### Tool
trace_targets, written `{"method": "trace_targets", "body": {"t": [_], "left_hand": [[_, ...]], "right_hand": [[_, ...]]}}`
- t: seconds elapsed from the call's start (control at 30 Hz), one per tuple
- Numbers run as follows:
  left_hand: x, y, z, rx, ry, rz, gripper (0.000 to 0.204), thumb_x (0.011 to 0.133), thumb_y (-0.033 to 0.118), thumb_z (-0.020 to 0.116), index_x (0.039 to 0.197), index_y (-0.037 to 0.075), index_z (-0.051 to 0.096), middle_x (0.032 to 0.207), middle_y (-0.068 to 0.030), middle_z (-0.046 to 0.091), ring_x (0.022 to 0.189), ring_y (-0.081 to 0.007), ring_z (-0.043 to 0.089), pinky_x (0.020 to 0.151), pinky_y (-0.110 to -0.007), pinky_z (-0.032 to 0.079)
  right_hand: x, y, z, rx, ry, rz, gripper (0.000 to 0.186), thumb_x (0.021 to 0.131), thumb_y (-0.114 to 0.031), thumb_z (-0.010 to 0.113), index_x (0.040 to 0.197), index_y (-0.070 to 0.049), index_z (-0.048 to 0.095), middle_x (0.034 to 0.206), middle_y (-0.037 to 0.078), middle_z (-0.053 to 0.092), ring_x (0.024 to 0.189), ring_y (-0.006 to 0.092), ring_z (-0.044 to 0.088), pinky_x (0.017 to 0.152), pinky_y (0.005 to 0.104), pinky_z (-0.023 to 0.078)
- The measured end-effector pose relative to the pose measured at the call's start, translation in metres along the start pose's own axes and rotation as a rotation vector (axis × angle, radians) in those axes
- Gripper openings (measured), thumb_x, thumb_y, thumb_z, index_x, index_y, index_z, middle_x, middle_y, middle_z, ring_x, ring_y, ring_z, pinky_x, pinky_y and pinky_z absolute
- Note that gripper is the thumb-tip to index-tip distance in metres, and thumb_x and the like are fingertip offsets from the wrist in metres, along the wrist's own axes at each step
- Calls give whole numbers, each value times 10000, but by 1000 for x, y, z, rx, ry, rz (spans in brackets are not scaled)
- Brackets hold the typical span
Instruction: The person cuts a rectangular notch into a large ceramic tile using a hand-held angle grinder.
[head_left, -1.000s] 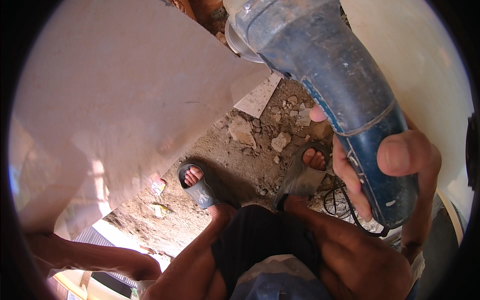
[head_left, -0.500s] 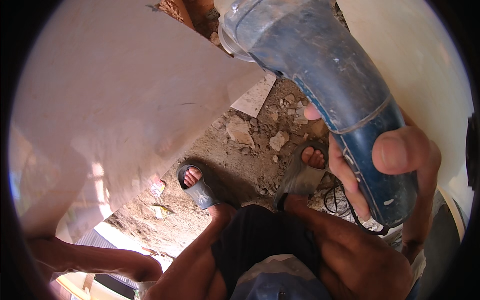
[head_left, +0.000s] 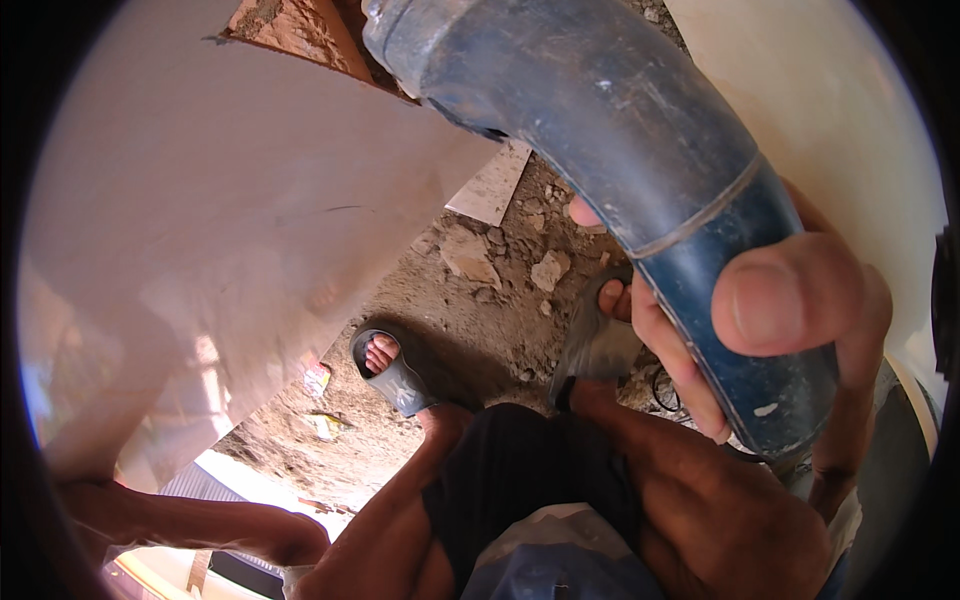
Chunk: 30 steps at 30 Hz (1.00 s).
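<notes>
My right hand [head_left: 790, 300] is wrapped round the handle of a blue, scuffed angle grinder [head_left: 620, 120]. Its thumb lies over the top, and fingertips show along the left side. The grinder's head reaches the upper edge of the view, over the corner of a large glossy pale slab [head_left: 250, 220]; the disc is hidden. My left forearm [head_left: 200, 520] stretches out at the lower left, close beside the slab's lower edge. The left hand itself is lost in the dark rim. An orange-brown broken piece [head_left: 290, 35] shows past the slab's notched far edge.
Stones [head_left: 468, 255] and a pale tile offcut [head_left: 493, 190] lie on the dirt floor [head_left: 400, 290] between slab and grinder. My sandalled feet [head_left: 385, 360] stand just below. A black cord [head_left: 668, 390] lies by my right foot. Another pale curved surface [head_left: 840, 120] rises at the right.
The grinder has shifted left and tilted with my right hand, and its head now covers the round pale rim seen before. More of the slab's notch and the broken piece shows.
</notes>
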<state>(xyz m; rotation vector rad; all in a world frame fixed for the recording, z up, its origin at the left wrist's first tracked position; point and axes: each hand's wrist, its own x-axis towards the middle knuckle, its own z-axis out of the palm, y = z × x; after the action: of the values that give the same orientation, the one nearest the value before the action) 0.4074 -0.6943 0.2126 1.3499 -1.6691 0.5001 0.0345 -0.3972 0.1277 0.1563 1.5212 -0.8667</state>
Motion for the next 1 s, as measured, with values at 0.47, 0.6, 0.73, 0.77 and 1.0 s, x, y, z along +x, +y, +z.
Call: {"method": "trace_targets", "body": {"t": [0.47,0.6,0.73,0.77,1.0], "left_hand": [[3,6,4,-9,-1,22,458,906,525,875,965,70,868,879,-65,809,831,-217,766,772,-402,665],[5,8,5,-13,4,20,446,913,509,879,961,66,868,877,-65,809,827,-217,766,765,-400,668],[6,13,7,-15,12,13,434,920,494,883,957,62,868,874,-66,809,823,-216,766,757,-399,671],[6,16,8,-19,15,13,431,922,490,884,956,61,868,874,-66,809,822,-216,766,756,-399,671],[6,42,26,-31,40,-11,410,935,464,891,948,54,869,870,-67,808,814,-215,765,743,-396,676]], "right_hand": [[13,73,-1,143,222,-869,598,894,-351,885,1238,76,647,969,165,771,819,251,787,721,358,644],[12,69,-4,171,193,-838,633,922,-360,846,1288,88,590,967,188,754,795,275,783,689,370,647],[23,73,0,200,156,-848,667,951,-368,807,1338,101,534,966,210,737,771,299,780,657,381,649],[25,73,-1,216,146,-839,676,958,-370,797,1351,104,520,965,216,733,765,305,779,649,384,649],[15,30,-21,531,-219,-466,736,1007,-385,729,1439,126,421,963,255,703,724,346,773,593,405,653]]}}
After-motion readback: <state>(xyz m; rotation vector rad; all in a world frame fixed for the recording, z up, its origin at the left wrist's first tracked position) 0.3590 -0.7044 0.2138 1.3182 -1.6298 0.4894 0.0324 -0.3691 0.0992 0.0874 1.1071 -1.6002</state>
